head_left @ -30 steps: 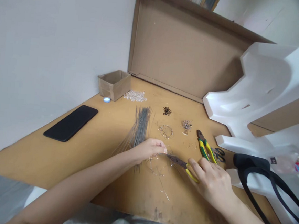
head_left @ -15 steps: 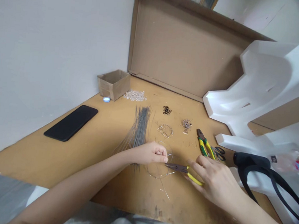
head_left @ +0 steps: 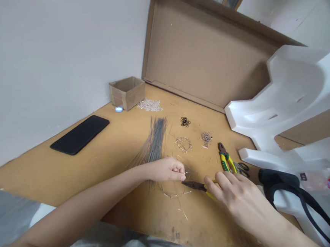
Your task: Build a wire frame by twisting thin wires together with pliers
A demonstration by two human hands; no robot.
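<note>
Some thin wire, probably, was pinched in left hand; right hand held needle-nose pliers just beside.

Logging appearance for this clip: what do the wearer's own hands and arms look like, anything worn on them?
The left hand and right hand are ungloved; no ring, watch, bracelet or sleeve shows.

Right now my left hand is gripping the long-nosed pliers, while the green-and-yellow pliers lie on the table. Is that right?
Not quite: it's your right hand that grips the long-nosed pliers, as the head view shows. The green-and-yellow pliers do lie on the table.
</note>
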